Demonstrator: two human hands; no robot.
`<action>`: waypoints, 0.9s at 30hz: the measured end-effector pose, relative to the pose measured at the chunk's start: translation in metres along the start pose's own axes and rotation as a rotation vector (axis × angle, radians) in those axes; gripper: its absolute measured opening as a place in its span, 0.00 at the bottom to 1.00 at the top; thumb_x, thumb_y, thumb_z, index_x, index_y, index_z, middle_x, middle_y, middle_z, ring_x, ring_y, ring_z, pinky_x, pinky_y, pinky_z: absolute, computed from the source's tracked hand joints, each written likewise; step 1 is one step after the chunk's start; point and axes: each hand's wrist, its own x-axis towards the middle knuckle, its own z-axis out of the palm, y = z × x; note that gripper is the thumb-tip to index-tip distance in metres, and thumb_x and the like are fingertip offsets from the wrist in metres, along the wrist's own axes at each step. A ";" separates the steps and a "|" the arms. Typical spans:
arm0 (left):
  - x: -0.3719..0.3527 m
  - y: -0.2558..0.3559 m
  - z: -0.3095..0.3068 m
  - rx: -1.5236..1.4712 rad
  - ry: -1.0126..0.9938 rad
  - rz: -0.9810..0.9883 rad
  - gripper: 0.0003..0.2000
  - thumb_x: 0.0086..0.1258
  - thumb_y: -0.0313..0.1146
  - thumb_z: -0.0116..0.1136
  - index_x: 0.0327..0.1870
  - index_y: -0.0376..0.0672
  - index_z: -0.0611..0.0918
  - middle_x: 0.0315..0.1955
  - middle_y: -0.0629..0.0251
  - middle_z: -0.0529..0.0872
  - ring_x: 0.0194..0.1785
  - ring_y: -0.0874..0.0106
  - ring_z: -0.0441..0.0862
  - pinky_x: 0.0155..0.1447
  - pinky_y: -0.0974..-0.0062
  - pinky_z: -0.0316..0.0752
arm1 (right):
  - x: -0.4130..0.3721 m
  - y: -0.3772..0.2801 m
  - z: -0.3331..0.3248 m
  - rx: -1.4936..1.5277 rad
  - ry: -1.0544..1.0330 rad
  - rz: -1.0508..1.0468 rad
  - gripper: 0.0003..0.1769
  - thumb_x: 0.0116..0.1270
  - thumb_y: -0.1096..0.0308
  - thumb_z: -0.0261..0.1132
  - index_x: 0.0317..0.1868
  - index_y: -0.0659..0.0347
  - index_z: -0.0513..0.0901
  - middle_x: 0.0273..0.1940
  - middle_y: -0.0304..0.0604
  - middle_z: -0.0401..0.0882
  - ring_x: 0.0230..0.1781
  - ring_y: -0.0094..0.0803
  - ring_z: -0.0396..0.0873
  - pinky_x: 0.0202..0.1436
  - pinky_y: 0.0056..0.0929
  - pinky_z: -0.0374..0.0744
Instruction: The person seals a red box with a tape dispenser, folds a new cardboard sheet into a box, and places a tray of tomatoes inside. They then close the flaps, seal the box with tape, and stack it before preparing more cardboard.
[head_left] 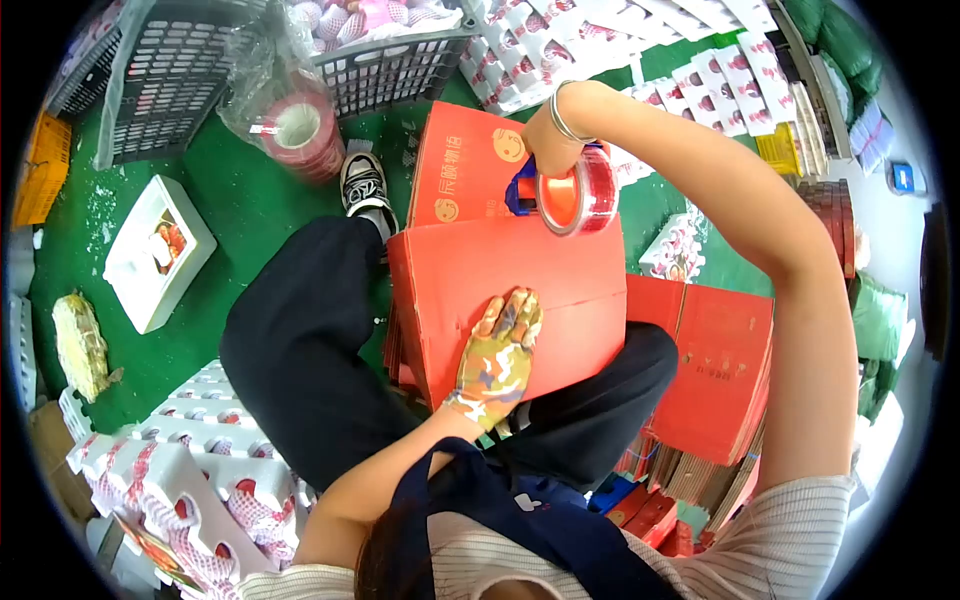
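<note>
Two hands are at work, set apart from each other; the left hand [497, 368], in one spotted glove [488, 392], lies flat on top of one red box [520, 270] with its fingers out; the right hand [553, 146] is closed on one blue tape tool [522, 191], which bears one roll of tape [600, 192] at the far edge of the box; the step in hand looks like taping the box shut, and the next move calls for a still box and a roll kept in line with the edge; the box rests over two black trouser legs [300, 330], and one red panel [462, 165] with two smiling faces is just past it; farther out are one shoe [364, 185], one wrapped pile of tape rolls [300, 135] and one white foam box [160, 255] with red fruit in it; at least three dark crates [390, 75] show at the top left; to the right is one pile of flat red boxes [712, 375], too tight to count; the green floor [260, 205] is under them.
</note>
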 end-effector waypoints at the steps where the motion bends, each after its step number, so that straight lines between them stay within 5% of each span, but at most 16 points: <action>1: -0.001 -0.001 0.001 -0.038 0.031 0.007 0.23 0.72 0.32 0.42 0.68 0.43 0.73 0.71 0.62 0.70 0.77 0.66 0.60 0.80 0.62 0.46 | -0.007 -0.002 0.006 0.009 0.009 0.003 0.26 0.58 0.63 0.59 0.57 0.65 0.76 0.43 0.49 0.81 0.39 0.43 0.79 0.43 0.43 0.74; 3: 0.001 -0.005 0.001 -0.221 0.030 -0.011 0.22 0.72 0.32 0.41 0.66 0.43 0.75 0.69 0.62 0.72 0.76 0.66 0.62 0.80 0.62 0.47 | -0.024 -0.005 0.024 0.005 0.104 -0.044 0.25 0.60 0.63 0.58 0.57 0.63 0.77 0.44 0.50 0.82 0.40 0.45 0.79 0.43 0.43 0.75; 4: -0.001 -0.004 0.008 -0.191 0.082 -0.017 0.22 0.72 0.32 0.42 0.65 0.43 0.76 0.67 0.62 0.75 0.75 0.66 0.64 0.79 0.62 0.48 | -0.016 -0.009 0.046 0.099 0.295 0.023 0.15 0.58 0.66 0.58 0.34 0.71 0.86 0.31 0.52 0.82 0.30 0.43 0.81 0.30 0.42 0.75; 9: 0.004 -0.011 0.008 -0.249 0.164 -0.041 0.16 0.72 0.33 0.45 0.57 0.47 0.81 0.64 0.67 0.78 0.72 0.68 0.67 0.78 0.65 0.52 | -0.043 -0.056 0.106 0.305 0.600 0.221 0.14 0.61 0.70 0.58 0.42 0.64 0.87 0.43 0.53 0.87 0.45 0.44 0.87 0.45 0.39 0.84; 12: 0.002 -0.011 0.022 -0.211 0.177 -0.044 0.14 0.73 0.34 0.45 0.53 0.48 0.82 0.62 0.69 0.79 0.71 0.70 0.69 0.78 0.66 0.53 | -0.025 -0.079 0.149 0.438 0.700 0.326 0.16 0.58 0.69 0.68 0.48 0.58 0.87 0.46 0.45 0.88 0.45 0.38 0.87 0.45 0.38 0.85; 17: 0.009 -0.013 0.014 -0.194 0.380 0.018 0.08 0.71 0.32 0.50 0.41 0.46 0.84 0.52 0.66 0.86 0.63 0.65 0.78 0.72 0.65 0.64 | -0.013 -0.105 0.188 0.605 0.827 0.422 0.28 0.43 0.65 0.81 0.48 0.59 0.86 0.43 0.42 0.88 0.49 0.37 0.86 0.47 0.37 0.86; 21: 0.011 -0.009 0.004 -0.217 0.415 0.044 0.08 0.70 0.29 0.51 0.38 0.42 0.84 0.47 0.60 0.87 0.58 0.60 0.81 0.69 0.62 0.69 | -0.066 -0.151 0.230 0.708 0.805 0.446 0.24 0.56 0.64 0.71 0.52 0.67 0.82 0.49 0.46 0.84 0.56 0.38 0.78 0.47 0.35 0.84; 22: 0.011 -0.008 0.002 -0.228 0.424 0.035 0.09 0.71 0.31 0.51 0.39 0.41 0.84 0.46 0.58 0.87 0.58 0.59 0.81 0.68 0.60 0.70 | -0.056 -0.163 0.249 0.694 0.899 0.479 0.28 0.61 0.64 0.64 0.60 0.70 0.76 0.48 0.53 0.83 0.51 0.41 0.81 0.45 0.35 0.83; 27: 0.011 -0.014 0.013 -0.114 0.404 0.081 0.10 0.71 0.32 0.49 0.39 0.41 0.85 0.47 0.59 0.87 0.58 0.59 0.81 0.67 0.60 0.70 | -0.072 -0.219 0.303 0.715 0.913 0.538 0.32 0.61 0.65 0.62 0.65 0.72 0.71 0.44 0.58 0.81 0.41 0.44 0.84 0.43 0.34 0.83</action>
